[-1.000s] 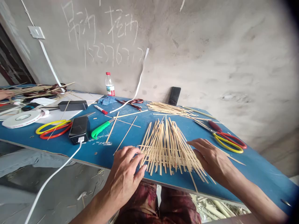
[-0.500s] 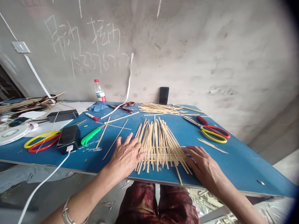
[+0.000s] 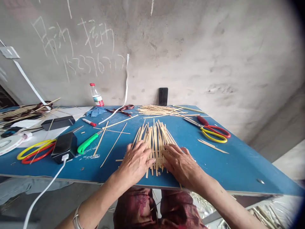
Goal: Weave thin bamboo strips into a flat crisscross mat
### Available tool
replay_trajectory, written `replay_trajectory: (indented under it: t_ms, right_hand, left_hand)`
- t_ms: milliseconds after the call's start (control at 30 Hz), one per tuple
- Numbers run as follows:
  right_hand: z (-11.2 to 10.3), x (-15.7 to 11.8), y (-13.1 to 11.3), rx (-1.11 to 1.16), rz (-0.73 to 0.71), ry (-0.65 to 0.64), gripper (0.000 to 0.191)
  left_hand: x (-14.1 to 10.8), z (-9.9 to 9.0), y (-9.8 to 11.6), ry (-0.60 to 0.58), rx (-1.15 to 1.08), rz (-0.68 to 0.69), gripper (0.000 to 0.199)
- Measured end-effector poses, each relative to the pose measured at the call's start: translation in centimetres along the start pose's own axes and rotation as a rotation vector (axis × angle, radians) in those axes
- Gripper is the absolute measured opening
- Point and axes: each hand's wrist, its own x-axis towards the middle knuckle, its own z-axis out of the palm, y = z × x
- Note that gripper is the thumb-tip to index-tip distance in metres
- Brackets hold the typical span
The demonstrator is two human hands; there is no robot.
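Blue bench (image 3: pixel 233 171), pale strip lattice (image 3: pixel 156 140) near its front edge, dead centre. Long strips run front to back; crosspieces show between the hands. Left hand (image 3: pixel 136 159) on the lattice's left side, right hand (image 3: pixel 183 163) on its right. Grip on both: open, palms down, fingers extended over the strips, not closed round anything. Loose strip pile (image 3: pixel 157 110) behind, black phone (image 3: pixel 163 96) upright past it. Scissors (image 3: pixel 203 128) with red and yellow handles off right. Green-handled knife (image 3: pixel 87 143) off left, black adapter (image 3: pixel 64 146) beside it, white plug (image 3: pixel 65 157) in.
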Motion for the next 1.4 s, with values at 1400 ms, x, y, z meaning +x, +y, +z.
replay_trajectory:
  t_ms: [1400]
  right_hand:
    - [-0.1,-0.9,5.6,-0.042,-0.110,-0.056,0.050]
  left_hand:
    - [0.1,0.4,-2.1,-0.141,-0.048,-0.086,0.038]
